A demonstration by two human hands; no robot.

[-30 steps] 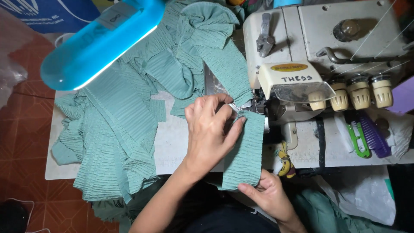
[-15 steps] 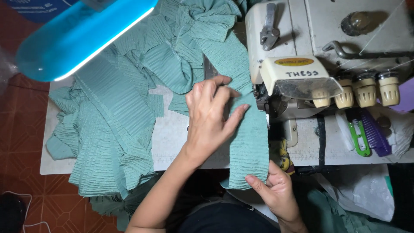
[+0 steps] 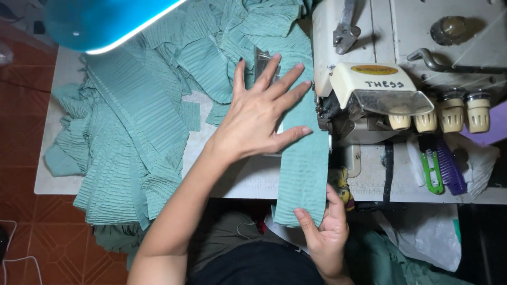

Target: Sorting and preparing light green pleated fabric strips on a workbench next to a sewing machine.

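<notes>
- Left hand [image 3: 259,119], fingers spread wide, is pressing flat on the green pleated fabric strip [image 3: 303,169] at frame centre.
- Right hand [image 3: 325,232] is pinching the strip's lower end beside the overlock sewing machine [image 3: 369,84].

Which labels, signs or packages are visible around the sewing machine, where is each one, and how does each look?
Oval yellow label: on top of the cream machine cover, right of the left hand; yellow with a dark rim.
Handwritten dark marking: just below that label, on the same cover.
White plastic bag: under the table edge, right of the right hand; crumpled, with a little green at its side.
No screens show.
</notes>
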